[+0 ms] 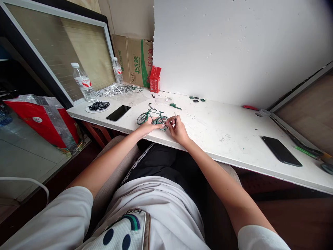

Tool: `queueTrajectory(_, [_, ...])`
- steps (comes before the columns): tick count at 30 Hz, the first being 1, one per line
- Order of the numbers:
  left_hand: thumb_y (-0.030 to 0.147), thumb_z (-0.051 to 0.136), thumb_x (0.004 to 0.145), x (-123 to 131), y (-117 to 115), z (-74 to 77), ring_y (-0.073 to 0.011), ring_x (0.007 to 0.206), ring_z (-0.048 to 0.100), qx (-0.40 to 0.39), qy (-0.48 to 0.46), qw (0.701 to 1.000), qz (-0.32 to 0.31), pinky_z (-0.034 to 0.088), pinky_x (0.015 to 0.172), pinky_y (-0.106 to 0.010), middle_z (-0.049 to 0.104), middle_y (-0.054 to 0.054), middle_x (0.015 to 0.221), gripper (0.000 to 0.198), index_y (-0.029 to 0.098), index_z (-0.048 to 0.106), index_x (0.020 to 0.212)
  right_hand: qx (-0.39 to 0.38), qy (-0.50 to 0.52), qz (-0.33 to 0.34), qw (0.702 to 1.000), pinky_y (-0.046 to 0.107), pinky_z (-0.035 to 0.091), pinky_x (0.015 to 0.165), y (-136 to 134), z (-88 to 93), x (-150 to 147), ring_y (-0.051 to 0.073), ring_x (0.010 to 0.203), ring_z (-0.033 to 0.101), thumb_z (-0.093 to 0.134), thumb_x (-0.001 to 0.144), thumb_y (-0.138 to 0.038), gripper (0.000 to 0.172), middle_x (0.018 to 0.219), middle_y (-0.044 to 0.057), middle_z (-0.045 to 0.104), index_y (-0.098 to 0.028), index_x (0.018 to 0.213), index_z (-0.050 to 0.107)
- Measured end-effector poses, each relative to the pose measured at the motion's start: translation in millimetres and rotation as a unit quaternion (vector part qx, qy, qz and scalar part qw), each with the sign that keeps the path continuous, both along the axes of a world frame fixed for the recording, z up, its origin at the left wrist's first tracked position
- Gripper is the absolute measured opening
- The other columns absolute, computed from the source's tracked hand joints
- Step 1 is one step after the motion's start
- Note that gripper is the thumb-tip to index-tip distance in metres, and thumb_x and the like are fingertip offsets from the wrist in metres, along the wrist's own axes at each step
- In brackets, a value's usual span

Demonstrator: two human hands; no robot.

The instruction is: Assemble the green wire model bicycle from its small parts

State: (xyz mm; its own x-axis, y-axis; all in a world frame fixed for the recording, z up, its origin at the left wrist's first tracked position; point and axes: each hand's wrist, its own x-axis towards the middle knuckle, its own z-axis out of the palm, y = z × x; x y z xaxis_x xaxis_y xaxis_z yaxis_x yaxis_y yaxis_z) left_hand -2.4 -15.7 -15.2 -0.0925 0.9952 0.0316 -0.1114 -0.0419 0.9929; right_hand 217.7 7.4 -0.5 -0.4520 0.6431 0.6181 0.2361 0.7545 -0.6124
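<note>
A small green model bicycle point(151, 113) stands tilted at the table's front edge, its handlebar up and to the left. My left hand point(148, 128) is closed around its lower part, under the frame and between the wheels. At the rear wheel, the fingertips of my right hand point(179, 129) are pinched together. A thin dark stick-like tool point(175, 114) pokes up from the right hand's grip; its lower end is hidden. Behind the bicycle lies a loose green part point(176, 106) on the white table point(208, 132).
Left of the bicycle are a dark phone point(119, 113), a round dish point(96, 110) of black pieces and a water bottle point(84, 83). A small red box point(155, 83) stands at the back. Several dark green pieces point(196, 99) lie near the wall. Another phone point(281, 151) rests far right.
</note>
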Motion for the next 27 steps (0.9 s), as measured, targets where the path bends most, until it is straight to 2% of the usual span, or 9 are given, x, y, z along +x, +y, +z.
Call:
queueTrajectory(4, [0.032, 0.106, 0.055, -0.7, -0.1, -0.6, -0.0335, 0.130, 0.068, -0.006, 0.020, 1.000, 0.020, 0.046, 0.118, -0.043, 0.078, -0.009, 0.115, 0.073, 0.021, 0.067, 0.115, 0.003, -0.010, 0.010, 1.000, 0.037, 0.050, 0.075, -0.6, 0.2, 0.3, 0.024, 0.089, 0.069, 0.053, 0.105, -0.037, 0.023, 0.108, 0.008, 0.072, -0.029, 0.102, 0.031])
queueTrajectory(8, [0.033, 0.105, 0.055, -2.8, 1.7, -3.8, -0.0345, 0.137, 0.064, 0.000, 0.036, 0.999, 0.027, 0.044, 0.121, -0.042, 0.078, -0.010, 0.120, 0.072, 0.021, 0.069, 0.115, 0.018, -0.035, 0.005, 0.999, 0.037, 0.048, 0.073, -2.9, -0.1, -0.1, 0.024, 0.084, 0.067, 0.051, 0.106, -0.039, 0.023, 0.110, 0.009, 0.073, -0.029, 0.100, 0.031])
queueTrajectory(15, [0.041, 0.105, 0.057, -4.2, 2.3, -7.3, -0.0376, 0.145, 0.060, -0.002, 0.084, 0.996, 0.036, 0.041, 0.124, -0.045, 0.075, -0.013, 0.134, 0.080, 0.021, 0.069, 0.126, 0.005, -0.027, -0.007, 1.000, 0.038, 0.049, 0.073, -3.3, 1.0, -0.7, 0.023, 0.081, 0.067, 0.058, 0.104, -0.046, 0.031, 0.107, 0.008, 0.075, -0.029, 0.100, 0.032])
queueTrajectory(22, [0.053, 0.099, 0.063, -2.6, 0.0, -5.0, -0.0383, 0.149, 0.057, -0.003, 0.152, 0.988, 0.026, 0.039, 0.127, -0.046, 0.070, -0.016, 0.148, 0.091, 0.021, 0.065, 0.142, -0.053, 0.035, 0.036, 0.997, 0.038, 0.050, 0.066, 0.8, 4.4, 1.4, 0.021, 0.077, 0.065, 0.068, 0.102, -0.054, 0.047, 0.104, 0.006, 0.075, -0.030, 0.096, 0.028])
queueTrajectory(27, [0.059, 0.096, 0.068, 1.2, -8.5, 3.7, -0.0382, 0.148, 0.058, -0.021, 0.202, 0.979, 0.025, 0.040, 0.127, -0.046, 0.065, -0.015, 0.156, 0.089, 0.022, 0.063, 0.142, -0.124, 0.082, 0.061, 0.987, 0.036, 0.050, 0.062, 5.0, 3.7, 1.8, 0.018, 0.073, 0.063, 0.079, 0.094, -0.059, 0.057, 0.102, 0.003, 0.074, -0.030, 0.095, 0.029])
